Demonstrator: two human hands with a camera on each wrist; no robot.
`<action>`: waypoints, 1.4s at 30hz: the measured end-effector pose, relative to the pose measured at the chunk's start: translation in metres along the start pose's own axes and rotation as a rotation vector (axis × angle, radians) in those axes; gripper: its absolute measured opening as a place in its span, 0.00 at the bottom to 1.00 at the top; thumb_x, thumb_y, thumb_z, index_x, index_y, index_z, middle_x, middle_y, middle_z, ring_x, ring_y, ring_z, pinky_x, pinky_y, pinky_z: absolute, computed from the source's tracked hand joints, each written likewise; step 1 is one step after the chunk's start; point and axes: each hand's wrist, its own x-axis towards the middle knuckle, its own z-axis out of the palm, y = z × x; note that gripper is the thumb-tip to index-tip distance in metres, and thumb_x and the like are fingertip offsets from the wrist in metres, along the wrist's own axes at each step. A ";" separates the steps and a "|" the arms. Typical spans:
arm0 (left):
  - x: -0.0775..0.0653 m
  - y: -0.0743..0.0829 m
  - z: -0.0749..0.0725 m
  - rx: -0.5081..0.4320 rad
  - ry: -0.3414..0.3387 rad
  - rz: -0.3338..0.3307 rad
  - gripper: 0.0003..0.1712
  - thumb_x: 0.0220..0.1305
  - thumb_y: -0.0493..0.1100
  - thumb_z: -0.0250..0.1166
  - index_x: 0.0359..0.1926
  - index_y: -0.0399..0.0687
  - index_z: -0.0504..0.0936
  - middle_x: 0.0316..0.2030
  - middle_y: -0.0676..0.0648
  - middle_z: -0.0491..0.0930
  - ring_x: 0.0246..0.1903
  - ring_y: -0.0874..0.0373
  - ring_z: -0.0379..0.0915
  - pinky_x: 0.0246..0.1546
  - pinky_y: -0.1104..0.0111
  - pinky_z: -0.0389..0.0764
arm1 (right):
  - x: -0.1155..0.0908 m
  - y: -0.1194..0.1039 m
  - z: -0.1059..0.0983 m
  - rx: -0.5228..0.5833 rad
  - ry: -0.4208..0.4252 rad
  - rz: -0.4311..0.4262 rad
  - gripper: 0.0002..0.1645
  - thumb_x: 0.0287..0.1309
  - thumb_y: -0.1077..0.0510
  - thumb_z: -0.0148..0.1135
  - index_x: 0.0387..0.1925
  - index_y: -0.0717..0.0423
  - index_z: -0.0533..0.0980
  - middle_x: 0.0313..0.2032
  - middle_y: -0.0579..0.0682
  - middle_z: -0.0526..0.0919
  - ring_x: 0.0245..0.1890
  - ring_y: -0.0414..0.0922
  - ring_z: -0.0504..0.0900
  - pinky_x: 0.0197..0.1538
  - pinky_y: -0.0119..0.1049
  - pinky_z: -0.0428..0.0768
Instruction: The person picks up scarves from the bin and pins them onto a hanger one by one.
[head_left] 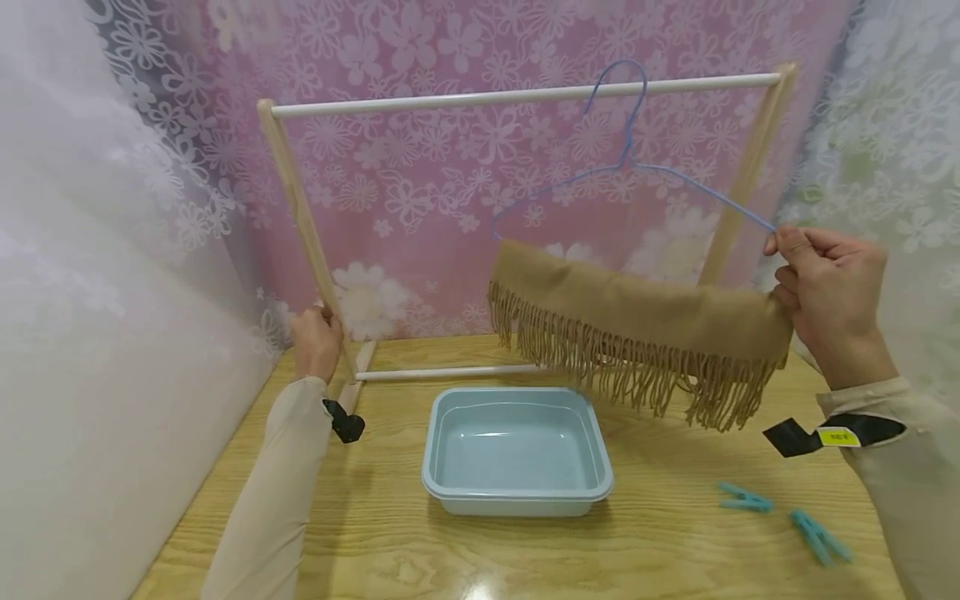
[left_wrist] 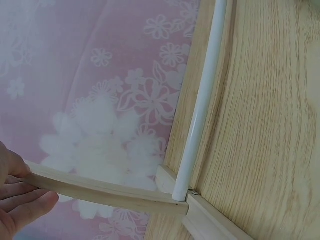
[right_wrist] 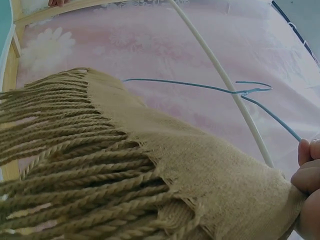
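Observation:
A tan scarf (head_left: pixel 637 321) with a twisted fringe hangs folded over the lower part of a thin blue wire hanger (head_left: pixel 723 198). My right hand (head_left: pixel 836 287) pinches the hanger's right end, its lower fingers against the scarf's edge. The hanger's hook crosses the white top bar (head_left: pixel 450 101) of a wooden rack; whether it bears on the bar I cannot tell. Low on the rack's left wooden post (head_left: pixel 300 208), my left hand (head_left: pixel 317 343) holds on, thumb and fingers on either side of the post (left_wrist: pixel 100 192) in the left wrist view.
A pale blue plastic basin (head_left: pixel 517 496) stands on the wood-grain table (head_left: pixel 390 542) in front of the rack. To its right lie two teal clothespins (head_left: pixel 746 498). A white lower bar (head_left: pixel 450 372) joins the rack's feet. Floral curtains (head_left: pixel 420 200) enclose the back and sides.

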 end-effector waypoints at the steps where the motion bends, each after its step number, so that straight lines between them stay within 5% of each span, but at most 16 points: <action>1: 0.000 0.000 0.000 0.003 0.000 -0.003 0.15 0.65 0.34 0.54 0.38 0.24 0.83 0.30 0.29 0.82 0.25 0.40 0.80 0.25 0.55 0.79 | 0.002 -0.001 0.000 0.001 0.008 0.002 0.15 0.57 0.66 0.64 0.21 0.76 0.76 0.13 0.54 0.75 0.10 0.42 0.39 0.11 0.32 0.37; 42: 0.000 -0.002 -0.001 0.024 -0.042 0.014 0.15 0.68 0.35 0.53 0.40 0.24 0.82 0.31 0.28 0.82 0.27 0.40 0.82 0.28 0.53 0.83 | 0.041 0.012 0.005 -0.071 0.076 0.028 0.16 0.55 0.63 0.67 0.20 0.74 0.78 0.11 0.53 0.74 0.06 0.41 0.45 0.11 0.34 0.40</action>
